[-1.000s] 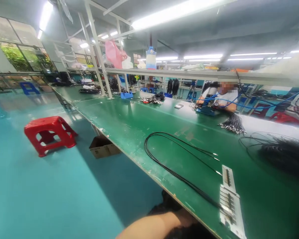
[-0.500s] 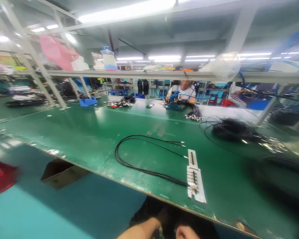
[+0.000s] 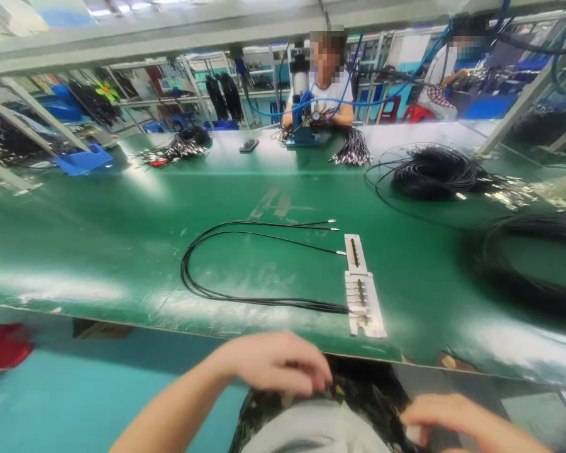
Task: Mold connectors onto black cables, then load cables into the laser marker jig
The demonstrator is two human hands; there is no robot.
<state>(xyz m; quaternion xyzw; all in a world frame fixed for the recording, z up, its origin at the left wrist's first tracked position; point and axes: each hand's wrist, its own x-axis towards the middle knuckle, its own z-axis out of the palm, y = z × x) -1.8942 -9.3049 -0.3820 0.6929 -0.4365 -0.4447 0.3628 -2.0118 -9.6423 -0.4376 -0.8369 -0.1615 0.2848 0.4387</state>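
Above my lap, my left hand [image 3: 278,365] hangs near the table's front edge, its fingers loosely bent and apart with nothing seen in them. On the lower right, my right hand [image 3: 446,418] is beside my dark patterned clothing, open, its fingers partly cut off by the frame. Beyond the hands, a white slotted fixture [image 3: 376,324] lies on the green table. Several thin black cables [image 3: 264,301] run into its left side and loop round to the left. A second narrow white block [image 3: 362,258] adjoins it at the far end; one metal-tipped cable end reaches it, two lie loose.
Coiled black cables [image 3: 436,173] and a blurred second coil [image 3: 542,264] lie on the right. Across the table a person [image 3: 330,94] sits behind a blue press [image 3: 304,123]. A phone [image 3: 249,145], a cable bundle [image 3: 183,145] and a blue tray [image 3: 83,160] are farther back.
The view has tilted down. Both hands have risen from low in the lap and moved apart, the left to the left and the right to the right. Cables and fixture lie as before.
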